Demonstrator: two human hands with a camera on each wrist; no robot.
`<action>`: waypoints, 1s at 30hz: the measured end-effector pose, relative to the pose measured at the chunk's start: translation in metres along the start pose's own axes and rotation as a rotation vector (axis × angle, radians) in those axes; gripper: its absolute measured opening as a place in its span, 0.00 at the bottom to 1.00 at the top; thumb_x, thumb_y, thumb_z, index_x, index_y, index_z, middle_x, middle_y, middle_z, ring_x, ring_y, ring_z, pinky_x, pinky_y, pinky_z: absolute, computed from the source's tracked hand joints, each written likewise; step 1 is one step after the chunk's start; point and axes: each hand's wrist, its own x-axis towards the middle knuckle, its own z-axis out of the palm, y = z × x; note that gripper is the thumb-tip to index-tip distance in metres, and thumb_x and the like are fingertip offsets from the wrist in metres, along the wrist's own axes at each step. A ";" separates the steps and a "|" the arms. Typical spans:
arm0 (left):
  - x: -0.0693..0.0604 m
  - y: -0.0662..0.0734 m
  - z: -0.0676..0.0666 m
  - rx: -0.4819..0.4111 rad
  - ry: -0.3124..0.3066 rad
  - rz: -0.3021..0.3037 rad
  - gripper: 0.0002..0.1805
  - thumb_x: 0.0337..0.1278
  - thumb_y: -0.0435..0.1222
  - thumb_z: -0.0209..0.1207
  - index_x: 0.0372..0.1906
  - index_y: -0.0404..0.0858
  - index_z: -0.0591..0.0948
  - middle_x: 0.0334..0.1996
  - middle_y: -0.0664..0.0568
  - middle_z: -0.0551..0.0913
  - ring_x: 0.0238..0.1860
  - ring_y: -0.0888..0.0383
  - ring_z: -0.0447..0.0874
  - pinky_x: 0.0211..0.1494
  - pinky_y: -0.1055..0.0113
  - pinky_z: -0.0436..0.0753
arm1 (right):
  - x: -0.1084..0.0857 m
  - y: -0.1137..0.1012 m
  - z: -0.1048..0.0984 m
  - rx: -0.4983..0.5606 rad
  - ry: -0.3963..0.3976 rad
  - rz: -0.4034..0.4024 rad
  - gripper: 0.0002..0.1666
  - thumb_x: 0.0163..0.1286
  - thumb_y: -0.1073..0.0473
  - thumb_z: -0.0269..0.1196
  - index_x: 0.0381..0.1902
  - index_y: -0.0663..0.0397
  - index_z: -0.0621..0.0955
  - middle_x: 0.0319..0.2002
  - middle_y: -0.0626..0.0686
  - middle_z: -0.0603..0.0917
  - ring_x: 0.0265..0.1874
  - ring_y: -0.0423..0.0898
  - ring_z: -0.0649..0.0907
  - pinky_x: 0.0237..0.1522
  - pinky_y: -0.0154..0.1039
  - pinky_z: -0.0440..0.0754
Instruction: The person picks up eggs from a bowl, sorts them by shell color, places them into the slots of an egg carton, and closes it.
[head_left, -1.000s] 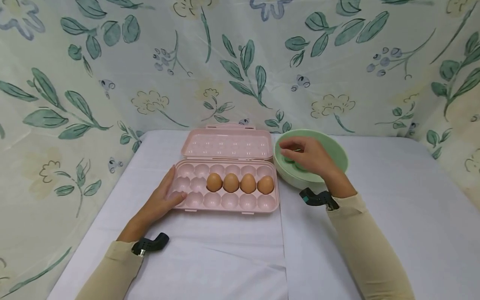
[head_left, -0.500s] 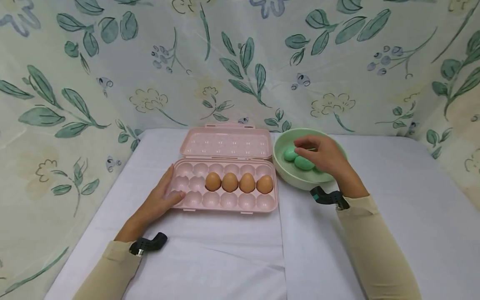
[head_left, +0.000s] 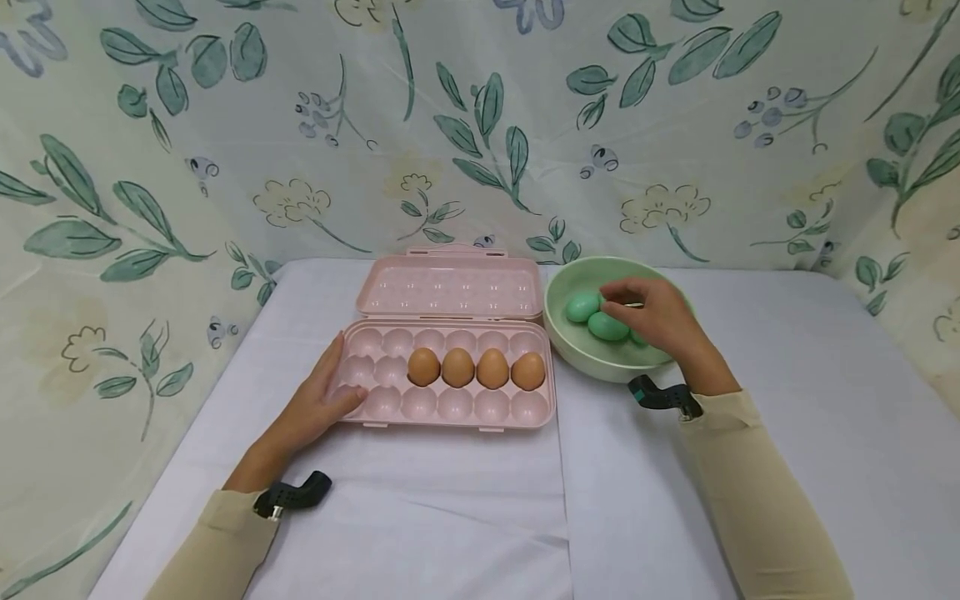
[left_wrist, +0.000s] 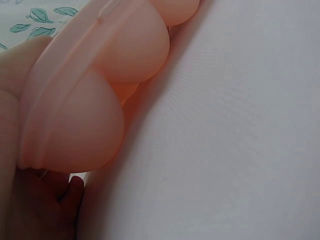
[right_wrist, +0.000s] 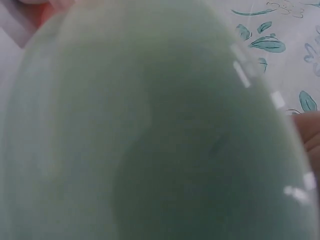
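A pink egg carton (head_left: 456, 404) lies with its lid folded back, several brown eggs (head_left: 492, 368) in its middle row. My left hand (head_left: 318, 398) grips its left end, thumb over the near corner cup, fingers along the side. The left wrist view shows the carton's rounded cups (left_wrist: 80, 125) from below. To the right stands a light green bowl (head_left: 564, 350) with green eggs (head_left: 608, 326) in it, one partly hidden. Over the bowl is my right hand (head_left: 652, 317), fingers loosely bent, thumb and forefinger apart, no egg visible between them. The bowl's outer wall (right_wrist: 100, 150) fills the right wrist view.
The carton's open lid (head_left: 450, 286) lies behind the cups, close to the bowl's left rim. A white cloth (head_left: 450, 517) covers the table. Behind it hangs a leaf-patterned curtain (head_left: 450, 192).
My right hand has moved rightward over the bowl, uncovering green eggs. My left hand stays on the carton. The view has shifted slightly.
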 end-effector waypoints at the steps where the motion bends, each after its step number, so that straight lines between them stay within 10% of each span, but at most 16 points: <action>1: 0.000 0.000 0.000 0.000 0.001 -0.001 0.54 0.56 0.46 0.62 0.78 0.48 0.38 0.78 0.51 0.39 0.77 0.48 0.36 0.71 0.38 0.45 | 0.000 0.001 0.000 -0.001 -0.002 0.001 0.20 0.68 0.55 0.64 0.54 0.59 0.81 0.49 0.60 0.84 0.50 0.59 0.82 0.53 0.55 0.76; 30: 0.000 0.000 0.000 0.000 0.001 0.006 0.55 0.56 0.46 0.63 0.78 0.44 0.39 0.78 0.50 0.39 0.76 0.47 0.36 0.71 0.38 0.44 | 0.001 0.014 0.006 -0.035 -0.085 -0.017 0.21 0.67 0.57 0.64 0.54 0.64 0.80 0.48 0.64 0.84 0.50 0.62 0.81 0.54 0.56 0.76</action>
